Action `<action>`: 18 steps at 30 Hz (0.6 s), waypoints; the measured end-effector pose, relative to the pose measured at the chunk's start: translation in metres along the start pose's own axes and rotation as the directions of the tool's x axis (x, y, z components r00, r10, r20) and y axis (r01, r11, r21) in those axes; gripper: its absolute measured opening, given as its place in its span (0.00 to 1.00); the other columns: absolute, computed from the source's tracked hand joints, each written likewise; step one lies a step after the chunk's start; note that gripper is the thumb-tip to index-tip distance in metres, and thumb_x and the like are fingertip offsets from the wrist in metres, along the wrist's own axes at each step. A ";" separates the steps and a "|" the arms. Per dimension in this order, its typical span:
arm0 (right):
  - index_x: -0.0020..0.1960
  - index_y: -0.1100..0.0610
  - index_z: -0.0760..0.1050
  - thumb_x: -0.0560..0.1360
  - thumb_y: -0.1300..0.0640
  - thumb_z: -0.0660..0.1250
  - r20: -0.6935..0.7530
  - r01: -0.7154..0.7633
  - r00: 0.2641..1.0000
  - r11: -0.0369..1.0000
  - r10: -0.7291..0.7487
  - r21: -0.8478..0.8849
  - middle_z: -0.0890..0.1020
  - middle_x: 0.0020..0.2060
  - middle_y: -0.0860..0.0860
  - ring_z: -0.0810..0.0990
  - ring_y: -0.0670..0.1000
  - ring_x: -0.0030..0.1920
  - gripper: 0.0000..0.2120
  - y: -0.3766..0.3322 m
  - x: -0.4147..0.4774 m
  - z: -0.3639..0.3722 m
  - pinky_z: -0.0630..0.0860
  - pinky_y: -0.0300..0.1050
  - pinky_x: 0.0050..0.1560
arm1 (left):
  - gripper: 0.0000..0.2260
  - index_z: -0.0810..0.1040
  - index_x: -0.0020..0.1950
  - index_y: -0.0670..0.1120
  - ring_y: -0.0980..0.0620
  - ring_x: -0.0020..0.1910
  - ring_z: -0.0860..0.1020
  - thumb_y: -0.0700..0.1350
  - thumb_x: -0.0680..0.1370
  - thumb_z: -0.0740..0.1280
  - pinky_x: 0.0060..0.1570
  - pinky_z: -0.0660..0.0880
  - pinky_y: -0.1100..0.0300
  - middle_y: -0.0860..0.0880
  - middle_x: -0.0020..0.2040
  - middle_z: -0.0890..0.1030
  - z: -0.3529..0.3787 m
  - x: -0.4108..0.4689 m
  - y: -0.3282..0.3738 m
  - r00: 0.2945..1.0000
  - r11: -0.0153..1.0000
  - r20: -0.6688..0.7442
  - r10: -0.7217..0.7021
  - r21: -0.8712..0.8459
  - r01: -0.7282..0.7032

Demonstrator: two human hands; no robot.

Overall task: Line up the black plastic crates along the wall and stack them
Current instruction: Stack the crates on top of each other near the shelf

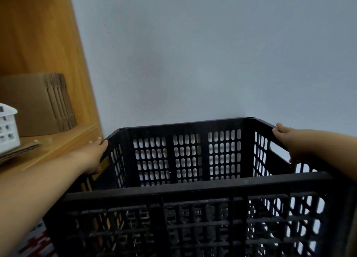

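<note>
A large black plastic crate [193, 183] with slotted walls fills the lower middle of the head view, its open top toward me and its far side close to the pale grey wall. My left hand [92, 156] grips the crate's left rim near the far corner. My right hand [289, 140] grips the right rim just above a handle cutout. What the crate rests on is hidden beneath it. No other crate is visible.
A wooden shelf unit [63, 140] stands tight against the crate's left side, holding flattened cardboard boxes [38, 104] and a white plastic basket [7, 129]. The grey wall [212, 53] lies straight ahead. A red and white patterned surface [36, 243] shows at lower left.
</note>
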State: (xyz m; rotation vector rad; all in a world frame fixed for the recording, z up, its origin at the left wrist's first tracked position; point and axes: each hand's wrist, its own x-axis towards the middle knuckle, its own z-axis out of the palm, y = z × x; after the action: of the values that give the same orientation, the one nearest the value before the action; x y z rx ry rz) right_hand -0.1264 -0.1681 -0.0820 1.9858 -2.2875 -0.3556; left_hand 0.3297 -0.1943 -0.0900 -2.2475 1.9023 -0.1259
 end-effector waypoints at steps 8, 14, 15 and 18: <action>0.74 0.60 0.34 0.73 0.58 0.67 -0.002 -0.006 1.000 1.000 0.006 -0.004 0.38 0.75 0.54 0.53 0.54 0.75 0.46 -0.002 -0.003 -0.001 0.58 0.44 0.70 | 0.39 0.38 0.75 0.44 0.43 0.76 0.48 0.38 0.76 0.64 0.73 0.55 0.54 0.44 0.77 0.40 0.001 0.000 0.002 1.000 1.000 -0.009 -0.026 0.010 0.026; 0.73 0.61 0.33 0.73 0.57 0.68 0.009 -0.010 1.000 1.000 0.010 0.020 0.36 0.74 0.56 0.50 0.55 0.75 0.47 0.000 -0.005 -0.003 0.56 0.45 0.71 | 0.39 0.38 0.75 0.43 0.42 0.76 0.48 0.37 0.76 0.63 0.72 0.56 0.54 0.43 0.77 0.39 0.003 -0.005 0.005 0.999 0.998 -0.010 -0.046 0.036 0.046; 0.73 0.61 0.32 0.73 0.57 0.68 0.008 -0.011 1.000 1.000 0.010 0.024 0.35 0.74 0.57 0.49 0.55 0.75 0.47 0.000 -0.006 -0.003 0.55 0.46 0.71 | 0.38 0.38 0.75 0.43 0.42 0.76 0.47 0.37 0.76 0.63 0.72 0.56 0.54 0.43 0.77 0.39 0.003 -0.006 0.005 0.999 0.998 -0.008 -0.047 0.035 0.047; 0.74 0.61 0.33 0.73 0.57 0.67 -0.002 -0.008 1.000 1.000 0.008 0.026 0.36 0.75 0.56 0.48 0.56 0.76 0.46 0.000 -0.008 -0.003 0.54 0.46 0.71 | 0.38 0.38 0.75 0.43 0.42 0.76 0.48 0.37 0.76 0.63 0.72 0.55 0.54 0.43 0.77 0.40 0.002 -0.008 0.006 0.999 0.998 -0.004 -0.047 0.037 0.047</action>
State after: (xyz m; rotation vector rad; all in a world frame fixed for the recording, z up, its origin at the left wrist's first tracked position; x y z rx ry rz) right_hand -0.1248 -0.1608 -0.0782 1.9873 -2.3099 -0.3250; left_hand 0.3232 -0.1868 -0.0927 -2.2697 1.8340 -0.1703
